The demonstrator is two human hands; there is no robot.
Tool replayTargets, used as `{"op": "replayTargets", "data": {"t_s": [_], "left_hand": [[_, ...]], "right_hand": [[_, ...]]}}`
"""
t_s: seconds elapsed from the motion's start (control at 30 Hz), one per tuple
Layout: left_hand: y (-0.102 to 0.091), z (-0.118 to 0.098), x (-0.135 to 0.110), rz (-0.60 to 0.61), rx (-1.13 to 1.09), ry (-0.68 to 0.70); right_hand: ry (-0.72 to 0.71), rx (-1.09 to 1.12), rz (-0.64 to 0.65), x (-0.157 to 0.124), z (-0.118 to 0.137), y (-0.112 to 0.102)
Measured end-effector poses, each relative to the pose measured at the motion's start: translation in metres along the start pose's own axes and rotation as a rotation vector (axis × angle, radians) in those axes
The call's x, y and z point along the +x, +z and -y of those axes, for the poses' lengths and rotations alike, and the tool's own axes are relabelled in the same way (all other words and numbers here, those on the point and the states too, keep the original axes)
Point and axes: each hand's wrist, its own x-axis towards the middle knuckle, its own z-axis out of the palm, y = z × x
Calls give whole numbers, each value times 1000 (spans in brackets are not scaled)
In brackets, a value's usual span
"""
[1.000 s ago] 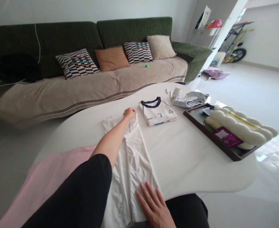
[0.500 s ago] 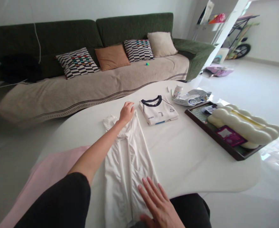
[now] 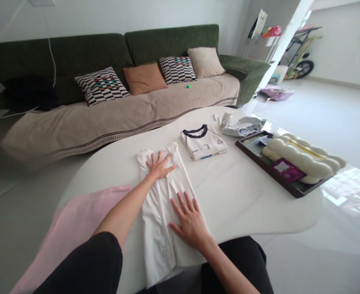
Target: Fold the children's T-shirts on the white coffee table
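Observation:
A long white garment lies lengthwise on the white table, its lower end hanging over the near edge. My left hand rests flat with spread fingers on its far part. Closer to me, my right hand lies palm down on its right side, fingers apart. Wrinkles run along the cloth between and below the hands. Just beyond, to the right, is a folded white jersey with a dark collar and a number on the front. Pink cloth drapes over the table's left edge under my left forearm.
A dark-rimmed tray on the right holds a cream, cloud-shaped cushiony object and a purple card. Behind it are a silver packet and a small white bottle. A green sofa with several cushions stands beyond the white table.
My left hand has come down from the garment's far end and spread flat on the cloth. My right hand has slid forward along it. The view has shifted slightly.

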Motion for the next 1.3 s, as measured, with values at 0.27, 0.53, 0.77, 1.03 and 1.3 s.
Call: {"op": "replayTargets", "data": {"t_s": [0.27, 0.53, 0.77, 1.03, 1.3], "left_hand": [[-32, 10, 8, -62, -10, -36], [-9, 39, -13, -36, -36, -212], [-33, 7, -45, -76, -60, -136], [5, 14, -291, 241, -83, 266], [1, 6, -344, 343, -40, 237]], "right_hand": [[-129, 31, 184, -109, -5, -23], [-61, -34, 109, -97, -9, -18], [-81, -202, -7, -97, -10, 0], [-155, -280, -56, -98, -17, 0], [-227, -141, 157, -122, -1, -44]]}}
